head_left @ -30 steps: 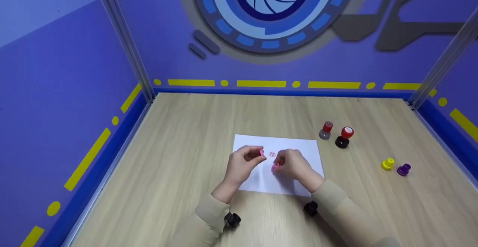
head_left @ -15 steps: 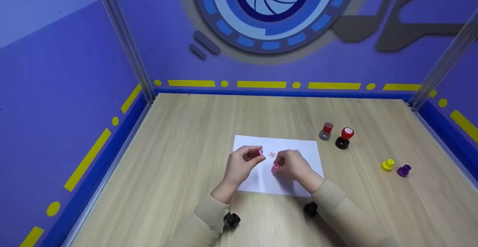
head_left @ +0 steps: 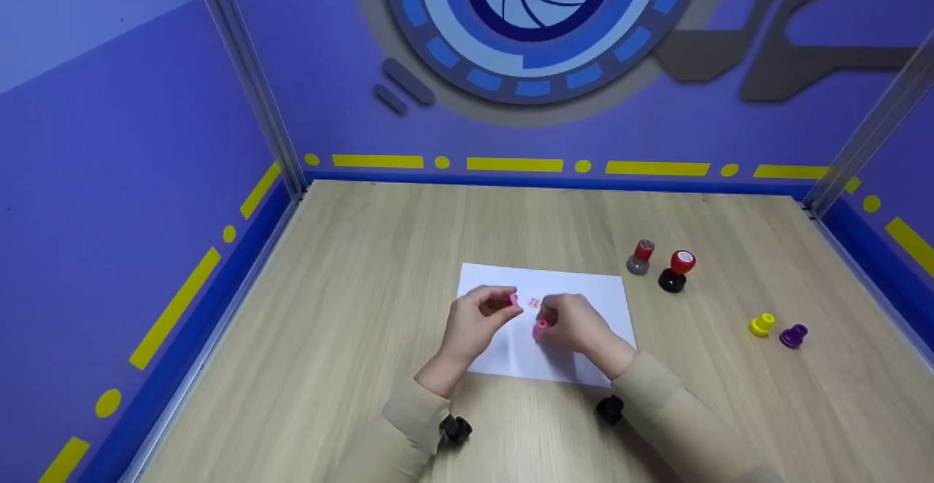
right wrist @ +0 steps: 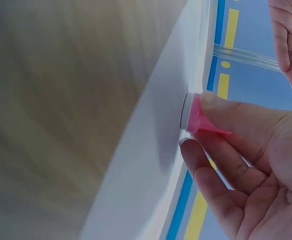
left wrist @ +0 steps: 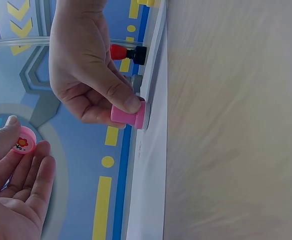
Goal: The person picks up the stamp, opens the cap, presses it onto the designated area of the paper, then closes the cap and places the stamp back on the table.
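Note:
My right hand (head_left: 579,322) pinches a pink stamp (left wrist: 130,116) by its handle. In the right wrist view the stamp's pale base faces the white paper (head_left: 503,355) and appears to touch it. Left of it, my left hand (head_left: 471,322) pinches a round pink cap (left wrist: 26,141) between thumb and fingers, held above the sheet. A red flower picture shows on that cap in the left wrist view. A small red printed mark (head_left: 534,303) lies on the paper between the hands.
Beyond the paper's right corner stand a red and grey stamp (head_left: 641,257) and a red and black stamp (head_left: 677,271). Farther right are a yellow stamp (head_left: 762,325) and a purple stamp (head_left: 794,335). Printed wall panels enclose the wooden table (head_left: 365,264).
Both hands keep their place and grip over the paper. The head view has shifted very slightly; nothing else visibly differs.

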Demonstrator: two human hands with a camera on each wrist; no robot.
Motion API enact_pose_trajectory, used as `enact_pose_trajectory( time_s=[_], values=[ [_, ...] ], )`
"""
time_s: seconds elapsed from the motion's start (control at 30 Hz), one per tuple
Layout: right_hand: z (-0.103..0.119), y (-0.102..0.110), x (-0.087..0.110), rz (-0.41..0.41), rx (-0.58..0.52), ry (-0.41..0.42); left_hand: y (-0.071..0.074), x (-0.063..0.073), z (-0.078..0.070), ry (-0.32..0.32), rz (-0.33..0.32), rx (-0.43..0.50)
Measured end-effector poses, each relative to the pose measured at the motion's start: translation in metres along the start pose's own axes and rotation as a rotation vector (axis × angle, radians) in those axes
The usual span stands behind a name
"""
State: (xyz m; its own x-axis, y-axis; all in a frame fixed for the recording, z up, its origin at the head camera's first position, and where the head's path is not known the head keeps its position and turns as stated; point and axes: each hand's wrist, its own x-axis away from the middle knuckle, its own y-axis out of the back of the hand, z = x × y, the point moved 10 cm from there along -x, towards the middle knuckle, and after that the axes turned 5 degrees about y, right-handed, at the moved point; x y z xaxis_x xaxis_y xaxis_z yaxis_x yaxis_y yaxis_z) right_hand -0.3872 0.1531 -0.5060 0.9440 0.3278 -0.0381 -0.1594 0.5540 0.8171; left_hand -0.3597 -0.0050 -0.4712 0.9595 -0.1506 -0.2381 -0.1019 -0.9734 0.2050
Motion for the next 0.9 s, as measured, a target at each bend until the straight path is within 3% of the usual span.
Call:
enact_pose_trajectory(
  time_s=[0.13,0.33,0.47,0.57,0.7,0.9],
  values=[
    [0.001,0.017,0.005,-0.049,-0.115,0.025,0.0,0.001,0.0,-0.004,0.002,-0.009],
    [-0.004,0.07,0.028,-0.303,-0.57,0.005,0.0,0.001,-0.004,-0.019,-0.01,-0.029],
    [-0.011,0.067,0.04,-0.335,-0.87,-0.069,-0.002,0.003,-0.006,-0.017,-0.005,-0.028],
    [-0.014,0.053,0.046,-0.328,-1.021,-0.118,-0.006,0.005,-0.005,-0.014,0.015,-0.012],
    [-0.012,0.039,0.049,-0.33,-1.091,-0.121,-0.013,0.007,-0.002,0.001,0.05,-0.012],
    [-0.007,0.033,0.05,-0.332,-0.989,-0.084,-0.016,0.006,-0.005,0.002,0.068,-0.027]
  ],
)
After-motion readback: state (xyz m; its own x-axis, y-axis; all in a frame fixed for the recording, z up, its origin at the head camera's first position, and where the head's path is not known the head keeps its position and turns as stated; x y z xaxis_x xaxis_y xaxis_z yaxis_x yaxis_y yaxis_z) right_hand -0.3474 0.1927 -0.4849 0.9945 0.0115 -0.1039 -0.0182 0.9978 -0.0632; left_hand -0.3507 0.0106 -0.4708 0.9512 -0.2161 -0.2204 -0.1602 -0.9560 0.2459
